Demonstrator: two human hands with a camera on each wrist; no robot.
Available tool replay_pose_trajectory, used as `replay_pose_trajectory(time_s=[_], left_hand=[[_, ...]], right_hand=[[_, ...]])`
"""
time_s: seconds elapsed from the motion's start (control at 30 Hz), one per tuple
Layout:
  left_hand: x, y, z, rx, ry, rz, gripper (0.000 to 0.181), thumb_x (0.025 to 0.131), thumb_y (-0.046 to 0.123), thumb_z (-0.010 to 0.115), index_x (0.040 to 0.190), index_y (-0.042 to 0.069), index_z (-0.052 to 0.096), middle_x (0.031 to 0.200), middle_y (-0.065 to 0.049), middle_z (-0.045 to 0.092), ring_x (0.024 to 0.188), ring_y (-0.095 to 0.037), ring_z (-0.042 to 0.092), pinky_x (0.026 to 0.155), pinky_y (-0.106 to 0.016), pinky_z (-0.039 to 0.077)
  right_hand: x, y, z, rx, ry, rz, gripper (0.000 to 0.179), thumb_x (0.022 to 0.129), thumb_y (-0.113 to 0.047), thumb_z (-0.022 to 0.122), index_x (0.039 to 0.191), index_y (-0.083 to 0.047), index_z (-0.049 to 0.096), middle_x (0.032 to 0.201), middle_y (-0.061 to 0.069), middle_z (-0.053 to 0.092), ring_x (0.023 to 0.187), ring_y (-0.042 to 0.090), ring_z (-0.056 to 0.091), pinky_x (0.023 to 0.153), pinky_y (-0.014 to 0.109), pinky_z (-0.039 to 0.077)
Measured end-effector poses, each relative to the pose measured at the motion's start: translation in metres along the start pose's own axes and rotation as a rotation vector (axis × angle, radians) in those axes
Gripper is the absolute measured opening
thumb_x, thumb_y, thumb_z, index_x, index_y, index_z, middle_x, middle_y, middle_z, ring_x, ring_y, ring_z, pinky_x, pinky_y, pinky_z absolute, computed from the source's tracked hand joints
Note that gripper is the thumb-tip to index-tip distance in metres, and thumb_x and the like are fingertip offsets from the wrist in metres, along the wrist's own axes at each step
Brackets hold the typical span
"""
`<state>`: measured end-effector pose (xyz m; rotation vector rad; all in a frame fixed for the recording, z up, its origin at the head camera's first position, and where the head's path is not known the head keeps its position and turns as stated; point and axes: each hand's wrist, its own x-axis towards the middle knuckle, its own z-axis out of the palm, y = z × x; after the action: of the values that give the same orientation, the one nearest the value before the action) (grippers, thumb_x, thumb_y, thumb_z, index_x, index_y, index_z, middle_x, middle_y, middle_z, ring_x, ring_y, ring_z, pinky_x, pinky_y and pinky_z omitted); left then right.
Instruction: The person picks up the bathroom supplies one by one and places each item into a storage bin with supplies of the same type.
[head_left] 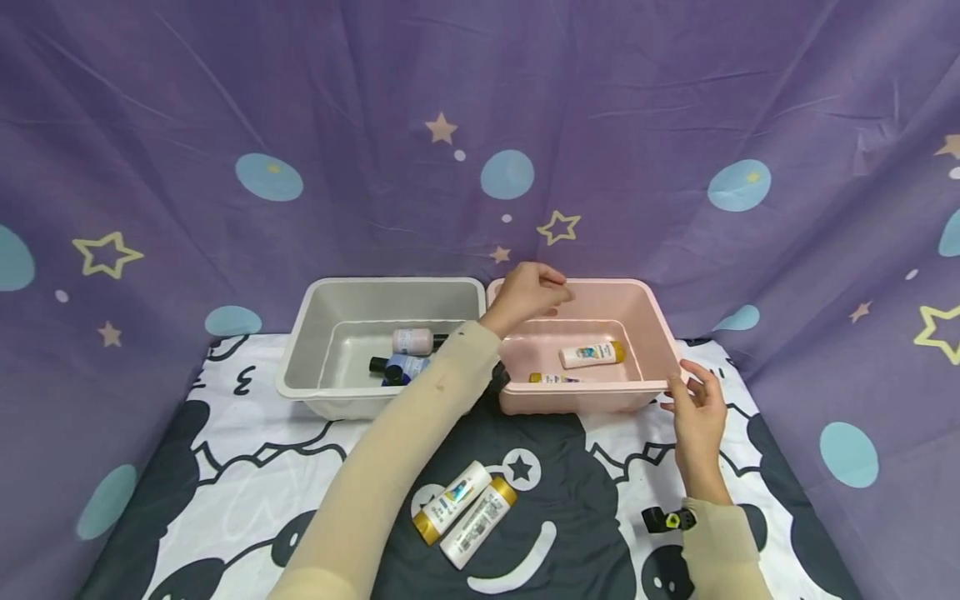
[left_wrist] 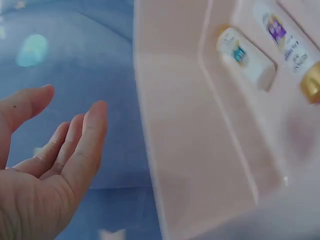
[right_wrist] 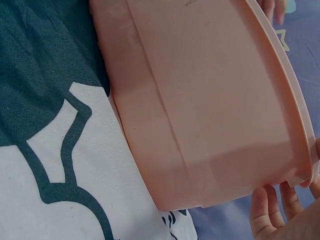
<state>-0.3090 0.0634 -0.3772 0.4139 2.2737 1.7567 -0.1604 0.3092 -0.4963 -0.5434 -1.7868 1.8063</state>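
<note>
The pink plastic bin (head_left: 585, 400) stands against the purple cloth. My left hand (head_left: 528, 296) is over its far left rim, holding nothing; in the left wrist view its fingers (left_wrist: 90, 140) are loosely bent beside the bin wall (left_wrist: 170, 125). At the near right corner, my right hand (head_left: 697, 412) grips the rim; the right wrist view shows fingertips (right_wrist: 272, 207) below the rim and another finger at its edge. Inside lie a white bottle with a gold cap (head_left: 588, 355) and a second gold-capped bottle (head_left: 551, 378), partly hidden by the front wall.
A light grey bin (head_left: 322, 392) adjoins on the left, with a pale pink bottle (head_left: 411, 341) and blue black-capped bottles (head_left: 408, 364) inside. Two white gold-capped bottles, one label up (head_left: 452, 500) and one barcode up (head_left: 478, 522), lie on the patterned cloth (head_left: 247, 475) in front.
</note>
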Motion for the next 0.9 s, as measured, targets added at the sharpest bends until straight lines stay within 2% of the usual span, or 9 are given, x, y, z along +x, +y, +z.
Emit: replay_pose_trajectory(time_s=[0.13,0.23,0.43,0.63,0.9], left_hand=[[-0.028,0.005,-0.013,0.004,-0.026,0.092,0.031,0.087,0.014,0.078,0.114,0.002,0.070,0.103,-0.009,0.072,0.085,-0.019,0.071,0.074,-0.033,0.059],[-0.055,0.004,-0.023,0.061,-0.008,0.165,0.031,0.087,0.015,0.077,0.116,0.002,0.071,0.107,-0.008,0.072,0.086,-0.016,0.071,0.073,-0.027,0.057],[-0.112,-0.007,-0.038,0.131,0.018,0.222,0.031,0.088,0.019,0.078,0.116,0.006,0.072,0.108,-0.006,0.073,0.089,-0.013,0.071,0.075,-0.029,0.056],[-0.157,-0.032,-0.042,0.103,0.029,0.219,0.030,0.089,0.019,0.078,0.116,0.009,0.072,0.112,-0.005,0.072,0.093,-0.011,0.070,0.077,-0.029,0.056],[-0.195,-0.065,-0.043,0.078,0.015,0.134,0.033,0.089,0.024,0.079,0.119,0.012,0.071,0.112,-0.002,0.071,0.095,-0.012,0.070,0.079,-0.028,0.055]], right_hand=[[-0.001,-0.001,0.001,-0.010,0.003,-0.001,0.037,0.096,-0.014,0.068,0.132,-0.007,0.062,0.103,0.007,0.060,0.079,0.013,0.062,0.059,0.020,0.053],[-0.001,-0.001,0.002,-0.004,0.003,-0.002,0.036,0.096,-0.014,0.068,0.131,-0.007,0.062,0.103,0.007,0.060,0.079,0.014,0.062,0.059,0.019,0.053],[-0.001,0.001,0.001,0.004,0.011,0.003,0.035,0.096,-0.014,0.069,0.130,-0.009,0.063,0.107,0.007,0.060,0.079,0.012,0.063,0.059,0.020,0.054],[0.000,0.002,0.000,-0.010,0.010,0.009,0.036,0.097,-0.014,0.068,0.132,-0.008,0.062,0.109,0.008,0.060,0.080,0.012,0.063,0.059,0.020,0.054],[-0.001,0.001,0.001,-0.002,0.008,0.017,0.035,0.097,-0.014,0.067,0.131,-0.009,0.063,0.106,0.006,0.061,0.079,0.011,0.063,0.059,0.019,0.053]])
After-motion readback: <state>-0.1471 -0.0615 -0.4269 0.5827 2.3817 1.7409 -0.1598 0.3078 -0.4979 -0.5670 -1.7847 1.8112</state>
